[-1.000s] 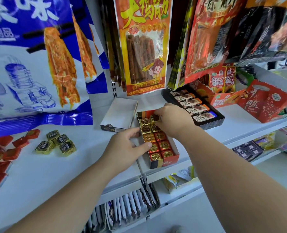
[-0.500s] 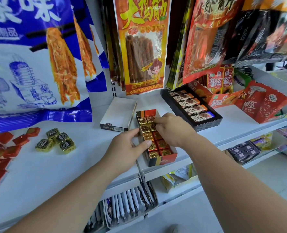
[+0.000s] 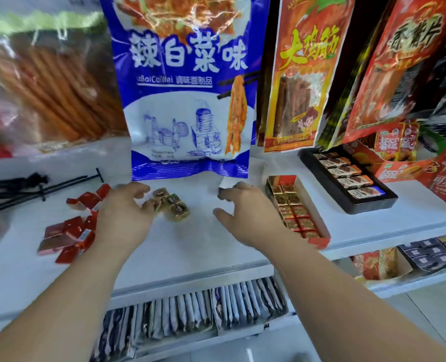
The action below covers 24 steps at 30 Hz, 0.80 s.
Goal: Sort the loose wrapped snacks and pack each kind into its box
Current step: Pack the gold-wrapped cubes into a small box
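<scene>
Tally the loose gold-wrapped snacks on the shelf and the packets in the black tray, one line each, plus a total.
Loose gold-wrapped snacks: 4
Packets in the black tray: 5
Total: 9

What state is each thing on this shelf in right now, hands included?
Red box: open, nearly full.
Black tray: open, one row of bars inside.
Gold snacks: clustered loose on the shelf, unpacked.
Red snacks: loose, scattered, unpacked.
Left hand: open, fingers at the gold snacks.
Right hand: open, empty.
</scene>
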Available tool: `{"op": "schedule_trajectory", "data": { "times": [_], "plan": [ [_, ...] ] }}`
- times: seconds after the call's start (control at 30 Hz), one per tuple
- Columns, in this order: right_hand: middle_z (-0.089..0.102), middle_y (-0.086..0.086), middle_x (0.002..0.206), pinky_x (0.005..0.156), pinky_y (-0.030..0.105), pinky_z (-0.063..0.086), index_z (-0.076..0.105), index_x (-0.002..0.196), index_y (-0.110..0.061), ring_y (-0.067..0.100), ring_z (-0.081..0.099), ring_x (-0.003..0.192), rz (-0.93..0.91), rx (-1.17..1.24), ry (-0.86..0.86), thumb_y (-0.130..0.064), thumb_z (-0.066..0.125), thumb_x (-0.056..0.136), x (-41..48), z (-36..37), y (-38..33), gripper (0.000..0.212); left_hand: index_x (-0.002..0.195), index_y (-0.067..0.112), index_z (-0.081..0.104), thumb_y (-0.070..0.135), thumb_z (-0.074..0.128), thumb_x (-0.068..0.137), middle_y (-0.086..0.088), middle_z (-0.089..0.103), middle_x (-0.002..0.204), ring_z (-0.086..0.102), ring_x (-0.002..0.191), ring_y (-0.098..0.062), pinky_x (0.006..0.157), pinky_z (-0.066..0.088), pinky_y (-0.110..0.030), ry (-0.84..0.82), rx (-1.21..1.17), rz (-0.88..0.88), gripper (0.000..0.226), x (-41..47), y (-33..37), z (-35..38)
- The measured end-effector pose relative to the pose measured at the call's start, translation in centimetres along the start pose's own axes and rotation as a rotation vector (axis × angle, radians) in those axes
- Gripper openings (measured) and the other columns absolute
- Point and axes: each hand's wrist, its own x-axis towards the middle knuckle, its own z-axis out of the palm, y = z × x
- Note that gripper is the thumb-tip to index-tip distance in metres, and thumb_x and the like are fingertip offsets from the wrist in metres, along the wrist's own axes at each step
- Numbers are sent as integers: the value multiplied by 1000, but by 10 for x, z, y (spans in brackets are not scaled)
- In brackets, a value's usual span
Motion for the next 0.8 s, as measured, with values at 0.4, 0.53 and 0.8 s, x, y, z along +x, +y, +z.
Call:
{"op": "schedule_trajectory", "data": {
  "times": [0.4,0.53,0.8],
  "plan": [
    [52,0,93,71,33,49,61,88,-21,25,56,90,288,125,-67,-56,69,75,38,84,-68,39,122,31,65,34,74,78,0,62,120,59,110,-25,82,47,-29,-301,208,148,45,26,-35,6],
    [50,-2,88,63,29,42,61,85,-22,24,59,88,259,91,-61,-39,66,80,41,85,-66,19,94,29,69,38,77,75,7,67,98,61,91,-17,68,44,-26,-293,212,109,23,30,-33,7],
    [65,-5,103,77,25,43,67,119,-22,15,60,90,180,211,-229,-42,60,93,-1,45,-35,33,91,31,68,52,64,85,8,61,82,59,78,-13,65,49,-29,-502,171,208,22,21,-20,4]
  ]
}}
